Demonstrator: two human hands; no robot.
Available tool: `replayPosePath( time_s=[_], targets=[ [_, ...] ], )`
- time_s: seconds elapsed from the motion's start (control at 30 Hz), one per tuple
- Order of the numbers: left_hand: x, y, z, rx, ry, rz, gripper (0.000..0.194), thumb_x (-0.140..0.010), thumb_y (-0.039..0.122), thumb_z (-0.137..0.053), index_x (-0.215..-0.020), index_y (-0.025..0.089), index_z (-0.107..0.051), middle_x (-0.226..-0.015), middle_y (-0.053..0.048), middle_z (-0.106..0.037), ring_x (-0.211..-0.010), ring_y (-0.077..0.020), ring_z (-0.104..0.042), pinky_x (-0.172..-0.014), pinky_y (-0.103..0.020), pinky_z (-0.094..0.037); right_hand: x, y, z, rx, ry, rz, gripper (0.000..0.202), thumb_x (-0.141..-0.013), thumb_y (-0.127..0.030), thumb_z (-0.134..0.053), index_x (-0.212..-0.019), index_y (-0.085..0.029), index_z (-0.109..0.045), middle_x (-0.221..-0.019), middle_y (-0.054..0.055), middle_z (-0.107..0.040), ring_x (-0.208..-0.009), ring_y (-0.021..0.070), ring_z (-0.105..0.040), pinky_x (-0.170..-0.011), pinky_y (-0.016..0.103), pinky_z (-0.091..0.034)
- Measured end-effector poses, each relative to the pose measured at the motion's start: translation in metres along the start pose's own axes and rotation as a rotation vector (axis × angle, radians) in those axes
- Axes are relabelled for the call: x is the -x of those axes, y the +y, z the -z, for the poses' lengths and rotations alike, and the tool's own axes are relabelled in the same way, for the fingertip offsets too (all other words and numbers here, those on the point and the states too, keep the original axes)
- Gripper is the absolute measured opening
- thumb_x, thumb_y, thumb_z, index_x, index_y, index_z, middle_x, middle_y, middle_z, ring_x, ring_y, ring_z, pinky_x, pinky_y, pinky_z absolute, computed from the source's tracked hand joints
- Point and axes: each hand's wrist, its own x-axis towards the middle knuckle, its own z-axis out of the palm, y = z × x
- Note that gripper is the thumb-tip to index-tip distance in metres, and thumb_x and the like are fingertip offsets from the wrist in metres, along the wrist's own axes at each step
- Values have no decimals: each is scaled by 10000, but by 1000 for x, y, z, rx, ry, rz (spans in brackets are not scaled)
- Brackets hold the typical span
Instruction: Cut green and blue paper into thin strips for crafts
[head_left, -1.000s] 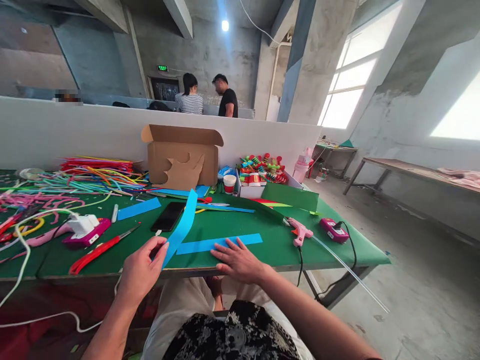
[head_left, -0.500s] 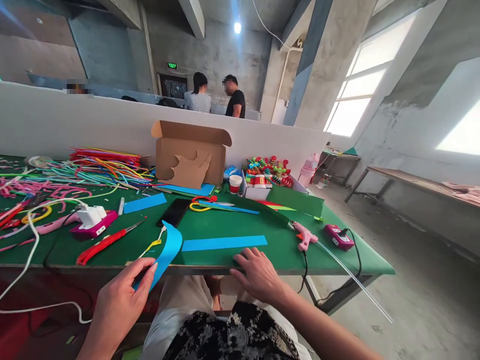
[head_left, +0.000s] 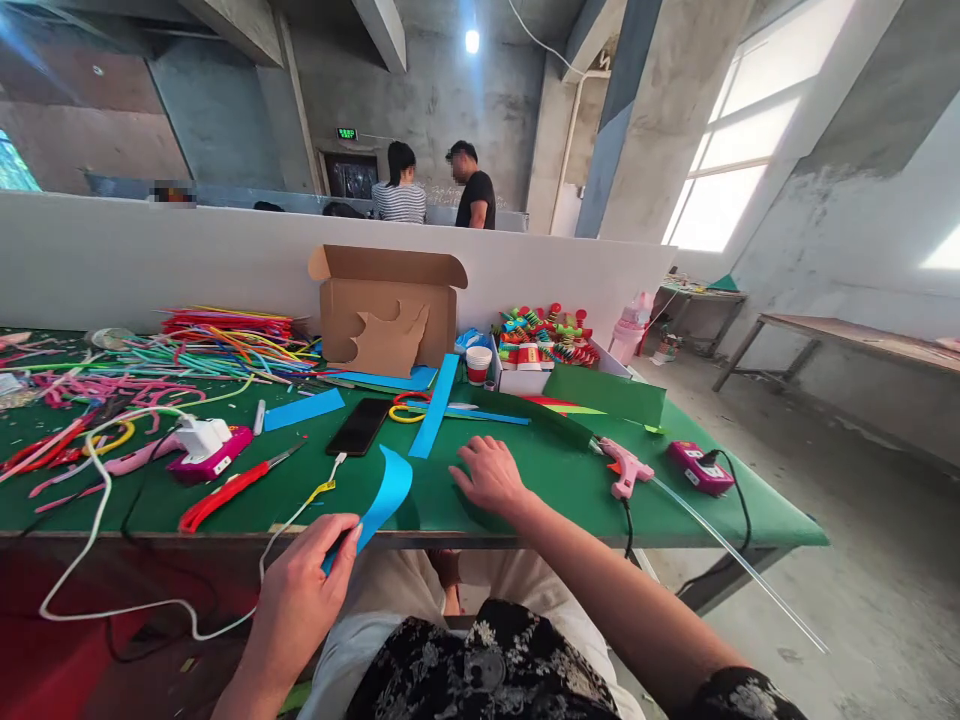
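Note:
Between thumb and fingers, my left hand [head_left: 315, 575] pinches one end of a curved blue paper strip [head_left: 386, 495], held up at the table's front edge. My right hand [head_left: 489, 475] is over the green tabletop with its fingers spread and holds nothing. Just beyond its fingers, a second blue strip [head_left: 436, 405] lies slanted away from me, its far part across the yellow-and-red scissors [head_left: 409, 410]. A black phone [head_left: 360, 427] lies to the left of that strip, with a white cable plugged into it.
A pink glue gun [head_left: 626, 468] with a long clear stick lies at right, near a purple power block [head_left: 699, 468]. A red-handled knife [head_left: 229, 495] lies at left. Behind are a cardboard box [head_left: 390, 310], a paper cup [head_left: 478, 366] and piled colored pipe cleaners [head_left: 225, 345].
The flat blue strip has gone from lying crosswise near the front edge to lying lengthwise farther back. My right hand has moved forward; my left hand's strip has shifted right.

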Motion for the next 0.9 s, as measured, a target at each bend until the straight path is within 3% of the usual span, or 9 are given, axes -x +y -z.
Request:
replayPosePath(
  time_s=[0.13, 0.3, 0.43, 0.5, 0.57, 0.63, 0.73, 0.9],
  targets=[
    [-1, 0, 5, -65, 76, -91, 199, -972, 332, -468, -881, 222, -607, -775, -7, -716, -680, -153, -677, -662, -223, -504, -4, -21, -15, -160, -32, 217, 311, -971, -366, -537, -1202, -199, -664, -1225, 104, -657, -1127, 244, -578, -957, 385, -448],
    [-11, 5, 6, -122, 119, -106, 171, -980, 265, -459, -876, 213, -584, -759, -6, -681, -693, -159, -658, -684, -248, -489, -14, -18, -31, -266, 22, 211, 405, -965, -228, -502, -1363, -226, -574, -1396, 110, -585, -1277, 245, -533, -1074, 431, -424],
    [-28, 8, -8, -281, 149, -161, 160, -962, 157, -467, -878, 180, -601, -803, -55, -672, -767, -202, -619, -717, -311, -469, 9, -6, -21, -328, 394, 103, 569, -937, -214, -504, -1496, -192, -403, -1495, 168, -463, -1364, 275, -449, -1091, 488, -424],
    [-37, 13, -24, -353, 127, -221, 183, -953, 130, -475, -852, 174, -621, -824, -71, -675, -787, -222, -591, -709, -337, -450, 26, -6, -11, -255, 519, 165, 616, -929, -220, -519, -1520, -180, -353, -1537, 165, -407, -1429, 289, -352, -1153, 533, -336],
    [-41, 20, -45, -383, 72, -287, 215, -946, 117, -478, -817, 176, -639, -821, -72, -670, -785, -227, -567, -692, -346, -432, 43, -9, -4, -135, 474, 333, 626, -921, -173, -496, -1527, -190, -339, -1538, 127, -421, -1472, 268, -271, -1203, 549, -225],
    [-38, 29, -67, -389, -25, -347, 248, -927, 73, -472, -787, 174, -650, -800, -65, -658, -779, -223, -555, -686, -345, -425, 56, -12, -3, -44, 348, 441, 671, -891, -135, -498, -1535, -178, -316, -1514, 106, -464, -1487, 252, -234, -1220, 552, -171],
    [-23, 38, -91, -369, -177, -427, 259, -877, -2, -489, -785, 169, -661, -793, -52, -652, -796, -213, -559, -713, -334, -433, 70, -9, -15, 3, 249, 397, 700, -871, -143, -540, -1532, -132, -310, -1482, 119, -504, -1489, 265, -228, -1218, 556, -190],
    [-2, 34, -100, -279, -276, -444, 239, -883, 5, -503, -816, 165, -668, -807, -49, -659, -806, -215, -568, -731, -338, -444, 79, -2, -38, 14, 322, 359, 476, -947, -157, -516, -1421, -193, -493, -1355, 86, -628, -1426, 255, -372, -1207, 570, -226]
  ],
)
